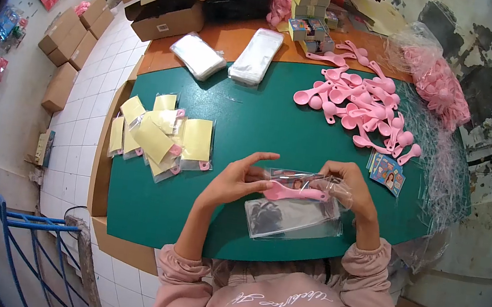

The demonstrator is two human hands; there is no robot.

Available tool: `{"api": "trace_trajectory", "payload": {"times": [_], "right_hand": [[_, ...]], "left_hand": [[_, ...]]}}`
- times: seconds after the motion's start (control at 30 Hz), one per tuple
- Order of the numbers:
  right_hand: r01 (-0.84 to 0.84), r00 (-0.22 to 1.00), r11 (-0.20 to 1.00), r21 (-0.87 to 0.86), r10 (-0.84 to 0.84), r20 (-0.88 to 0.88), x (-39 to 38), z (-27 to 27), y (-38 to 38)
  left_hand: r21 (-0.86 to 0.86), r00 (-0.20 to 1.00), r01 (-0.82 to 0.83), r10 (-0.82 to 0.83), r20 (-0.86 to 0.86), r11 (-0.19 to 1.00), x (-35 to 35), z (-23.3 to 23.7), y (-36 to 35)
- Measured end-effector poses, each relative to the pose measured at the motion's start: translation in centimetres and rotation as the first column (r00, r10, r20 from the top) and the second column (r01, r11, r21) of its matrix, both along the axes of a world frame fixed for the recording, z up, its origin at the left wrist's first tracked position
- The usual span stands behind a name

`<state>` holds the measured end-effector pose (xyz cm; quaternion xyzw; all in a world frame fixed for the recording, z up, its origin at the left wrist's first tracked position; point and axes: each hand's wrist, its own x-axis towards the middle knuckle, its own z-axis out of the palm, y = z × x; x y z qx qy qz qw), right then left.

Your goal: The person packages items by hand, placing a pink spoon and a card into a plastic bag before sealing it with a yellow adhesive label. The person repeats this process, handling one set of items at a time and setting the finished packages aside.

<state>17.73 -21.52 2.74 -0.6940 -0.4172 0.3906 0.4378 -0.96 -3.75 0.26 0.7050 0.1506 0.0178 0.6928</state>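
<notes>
My left hand (239,179) pinches the bowl end of a pink measuring spoon (296,193), its index finger stretched out above. The spoon lies level, along a clear plastic bag and a printed card (298,179) whose detail is partly hidden by glare. My right hand (347,185) is closed on the clear plastic bag (338,191) at the spoon's handle end, its fingertips partly covered by the film. Below both hands, a small stack of clear plastic bags (293,222) lies on the green table top (249,129).
Packed bags with yellow cards (198,140) and pink spoons lie left. A heap of loose pink spoons (352,99) and fanned printed cards (387,174) lie right. Two stacks of clear bags (256,57) and banded card stacks (308,9) stand behind. Crumpled plastic (438,160) covers the right edge.
</notes>
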Motion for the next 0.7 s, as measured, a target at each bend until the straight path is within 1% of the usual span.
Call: {"api": "trace_trajectory", "payload": {"times": [0.03, 0.07, 0.1, 0.13, 0.17, 0.2, 0.23, 0.27, 0.3, 0.33, 0.4, 0.43, 0.47, 0.53, 0.57, 0.63, 0.7], "right_hand": [[0.024, 0.994, 0.999, -0.042, -0.019, 0.108, -0.1, 0.4, 0.1], [0.026, 0.994, 0.999, -0.043, -0.021, 0.106, -0.6, 0.7, 0.3], [0.105, 0.967, 0.989, 0.104, -0.126, 0.221, -1.3, 1.0, 0.8], [0.162, 0.918, 0.953, 0.256, -0.241, 0.316, -2.2, 1.4, 1.3], [0.154, 0.905, 0.96, 0.236, -0.233, 0.356, -3.3, 2.0, 1.7], [0.151, 0.907, 0.96, 0.235, -0.229, 0.353, -3.9, 1.8, 1.6], [-0.012, 0.905, 0.976, 0.218, -0.081, 0.417, -4.5, 1.6, 1.5], [-0.176, 0.877, 0.966, 0.19, 0.066, 0.476, -5.1, 1.3, 1.3], [-0.284, 0.854, 0.948, 0.145, 0.181, 0.488, -5.5, 1.0, 0.8], [-0.29, 0.854, 0.947, 0.141, 0.189, 0.485, -6.0, 0.9, 0.5], [-0.358, 0.799, 0.933, 0.026, 0.292, 0.525, -6.7, 0.7, 0.1], [-0.376, 0.797, 0.925, 0.061, 0.289, 0.53, -7.0, 0.0, 0.0], [-0.377, 0.798, 0.924, 0.06, 0.291, 0.527, -7.3, -0.4, 0.1], [-0.4, 0.794, 0.913, 0.086, 0.297, 0.53, -7.9, -0.9, 0.2], [-0.397, 0.796, 0.914, 0.087, 0.296, 0.529, -8.1, -1.1, 0.3], [-0.432, 0.784, 0.895, 0.11, 0.312, 0.537, -8.4, -1.3, 0.4], [-0.437, 0.773, 0.891, 0.12, 0.304, 0.557, -8.9, -1.4, 0.6]], "left_hand": [[0.064, 0.997, -0.083, 0.083, 0.003, 0.995, -0.1, -0.2, -0.6], [0.063, 0.997, -0.08, 0.08, 0.001, 0.995, -0.1, -0.3, -1.5], [0.242, 0.962, -0.272, 0.267, 0.054, 0.931, -0.1, -0.2, -2.8], [0.398, 0.891, -0.45, 0.432, 0.139, 0.799, -0.3, -0.2, -4.0], [0.16, 0.918, -0.394, 0.394, 0.029, 0.905, -0.7, -0.3, -4.8], [0.161, 0.917, -0.396, 0.398, 0.026, 0.904, -1.2, -0.6, -5.7], [-0.19, 0.912, -0.403, 0.411, 0.004, 0.895, -1.7, -0.9, -6.8], [-0.518, 0.908, -0.368, 0.419, -0.02, 0.772, -2.1, -1.2, -7.5], [-0.569, 0.908, -0.341, 0.419, 0.007, 0.749, -2.5, -1.5, -8.0], [-0.571, 0.905, -0.347, 0.424, 0.002, 0.744, -2.9, -1.5, -8.2], [-0.396, 0.924, -0.354, 0.383, -0.006, 0.847, -3.8, -1.1, -8.5], [-0.339, 0.921, -0.382, 0.384, -0.064, 0.86, -4.1, -0.6, -8.5], [-0.339, 0.92, -0.384, 0.385, -0.067, 0.859, -4.4, -0.8, -8.6], [-0.413, 0.917, -0.386, 0.391, -0.076, 0.825, -5.0, -1.2, -8.9], [-0.412, 0.918, -0.385, 0.389, -0.078, 0.826, -5.2, -1.2, -9.1], [-0.453, 0.899, -0.425, 0.425, -0.109, 0.783, -5.5, -1.1, -9.3], [-0.444, 0.888, -0.442, 0.448, -0.098, 0.779, -5.7, -1.6, -9.4]]}}
